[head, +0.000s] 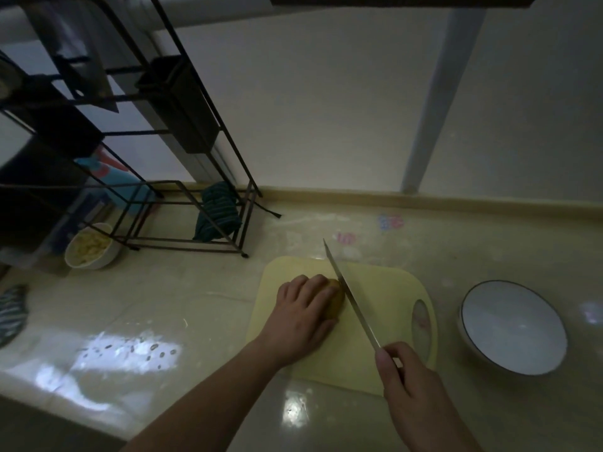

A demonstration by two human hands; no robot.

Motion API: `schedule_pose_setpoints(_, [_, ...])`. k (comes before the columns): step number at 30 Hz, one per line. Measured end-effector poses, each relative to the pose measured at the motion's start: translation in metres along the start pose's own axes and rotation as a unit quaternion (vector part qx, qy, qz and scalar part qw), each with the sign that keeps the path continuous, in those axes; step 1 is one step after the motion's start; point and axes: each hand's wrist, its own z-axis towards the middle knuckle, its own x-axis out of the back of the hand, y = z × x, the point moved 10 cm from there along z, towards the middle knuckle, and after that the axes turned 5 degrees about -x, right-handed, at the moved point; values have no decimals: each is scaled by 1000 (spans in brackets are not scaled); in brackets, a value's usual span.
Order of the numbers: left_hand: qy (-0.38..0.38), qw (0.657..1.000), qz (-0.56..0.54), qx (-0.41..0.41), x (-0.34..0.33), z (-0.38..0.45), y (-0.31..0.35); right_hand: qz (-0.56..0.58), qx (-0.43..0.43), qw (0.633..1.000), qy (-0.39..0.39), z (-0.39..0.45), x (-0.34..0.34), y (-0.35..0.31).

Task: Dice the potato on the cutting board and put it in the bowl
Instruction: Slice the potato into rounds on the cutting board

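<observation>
A yellow-brown potato [336, 300] lies on the pale yellow cutting board [388, 288]. My left hand [301, 313] rests on top of it, fingers curled over its left side and holding it down. My right hand [408, 383] grips the handle of a long knife [350, 296]. The blade points away from me and its edge sits against the potato's right end. An empty white bowl [512, 327] with a dark rim stands on the counter right of the board.
A black wire rack [182, 190] stands at the back left with a striped cloth [217, 212] on its base. A white bowl of pale cut pieces [89, 246] sits at the far left. The wall and a grey post [437, 102] close the back.
</observation>
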Motion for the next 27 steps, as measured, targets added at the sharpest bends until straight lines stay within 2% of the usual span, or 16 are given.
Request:
schedule_pose_setpoints(18, [49,999,16,-10,0,-8,8,-29,-12,999,-36,-23,-6,-5])
schedule_pose_setpoints(27, [54,998,-8,-3,-2,-7,3,-49,-7,998,-29,-21,-5,-9])
